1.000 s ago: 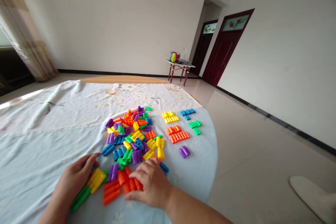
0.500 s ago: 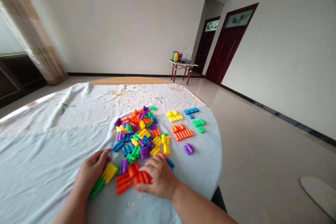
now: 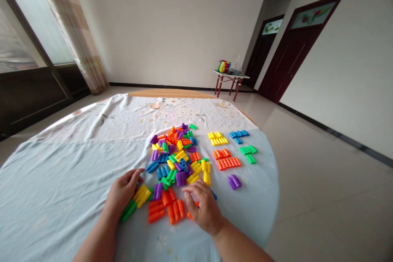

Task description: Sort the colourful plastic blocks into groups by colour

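A mixed pile of plastic tube-shaped building blocks (image 3: pixel 181 166) in several colours lies on the cloth. At its near left edge rests my left hand (image 3: pixel 123 191), fingers loosely bent and not wrapped round anything, beside a yellow block (image 3: pixel 142 195) and a green block (image 3: pixel 129 211). My right hand (image 3: pixel 205 206) hovers at the near right of the pile, thumb and fingers apart, nothing seen between them. Just left of it are orange blocks (image 3: pixel 176 211). Another orange piece and a blue one are partly hidden by this hand.
Right of the pile, blocks lie grouped by colour: yellow (image 3: pixel 217 138), blue (image 3: pixel 238 135), orange (image 3: pixel 229 163), green (image 3: pixel 248 153) and purple (image 3: pixel 234 181). A pale, wrinkled tablecloth (image 3: pixel 76 172) covers the round table. A small side table (image 3: pixel 231 75) with bags stands farther back.
The view has swung left, so the scene sits farther right. My right hand has come off the orange blocks and moved right of them. My left hand stays beside the yellow and green blocks.
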Motion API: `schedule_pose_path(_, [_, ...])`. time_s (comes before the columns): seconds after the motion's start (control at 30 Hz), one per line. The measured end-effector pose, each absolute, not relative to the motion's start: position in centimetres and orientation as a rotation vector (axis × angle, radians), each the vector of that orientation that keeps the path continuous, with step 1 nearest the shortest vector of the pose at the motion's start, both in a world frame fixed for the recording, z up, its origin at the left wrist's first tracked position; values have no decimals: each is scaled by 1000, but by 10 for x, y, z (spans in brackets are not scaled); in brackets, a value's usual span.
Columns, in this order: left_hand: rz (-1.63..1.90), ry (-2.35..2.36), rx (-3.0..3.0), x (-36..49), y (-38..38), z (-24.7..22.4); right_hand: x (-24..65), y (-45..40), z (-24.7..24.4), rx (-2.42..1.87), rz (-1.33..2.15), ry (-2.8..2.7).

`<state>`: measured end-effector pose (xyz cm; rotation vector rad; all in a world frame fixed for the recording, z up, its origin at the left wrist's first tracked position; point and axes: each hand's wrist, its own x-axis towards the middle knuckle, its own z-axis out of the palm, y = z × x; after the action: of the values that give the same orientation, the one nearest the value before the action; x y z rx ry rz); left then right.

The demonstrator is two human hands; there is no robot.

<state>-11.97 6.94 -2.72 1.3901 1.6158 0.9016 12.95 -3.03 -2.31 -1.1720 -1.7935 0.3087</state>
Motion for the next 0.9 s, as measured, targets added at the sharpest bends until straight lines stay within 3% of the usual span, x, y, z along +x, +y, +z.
schedule_pose_path(0.3, [1032,1611,1328,-119,66,-23,128,-20,-17,-1146,257,-1859])
schedule_pose_path(0.6, [1040,1610,1333,-127,73,-33,134,17,-2,-1234,107,-2267])
schedule_pose_path(0.9, [1025,1621,1308,-126,72,-26,155,6,7,-1384,51,-1971])
